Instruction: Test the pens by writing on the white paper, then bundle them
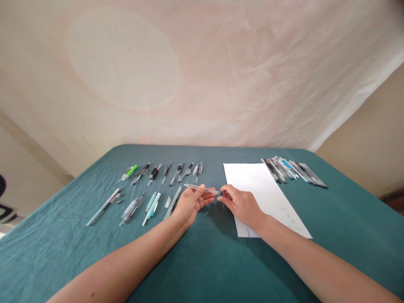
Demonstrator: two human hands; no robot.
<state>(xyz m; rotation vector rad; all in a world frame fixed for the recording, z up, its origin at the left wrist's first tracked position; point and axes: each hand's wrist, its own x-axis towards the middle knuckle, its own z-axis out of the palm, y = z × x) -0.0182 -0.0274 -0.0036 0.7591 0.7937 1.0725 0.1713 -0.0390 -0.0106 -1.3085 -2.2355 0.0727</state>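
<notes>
Teal tablecloth (205,261); left hand (189,204) and right hand (241,205) both grip clear pen (202,188), beside white paper (268,193).

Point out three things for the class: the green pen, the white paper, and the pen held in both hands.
green pen (130,171), head view, middle of its barrel
white paper (259,185), head view, bare upper part of the sheet
held pen (208,190), head view, clear barrel between the hands

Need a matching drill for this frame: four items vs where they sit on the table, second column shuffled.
Items:
1. bright green highlighter pen
2. white sheet of paper
3. tight bundle of grey and blue pens
4. slim clear plastic pen

Places:
A. far right of the teal tablecloth
B. held between left hand and right hand
C. far left end of the back row
D. under the right hand

Pairs: 1-C, 2-D, 3-A, 4-B
</notes>
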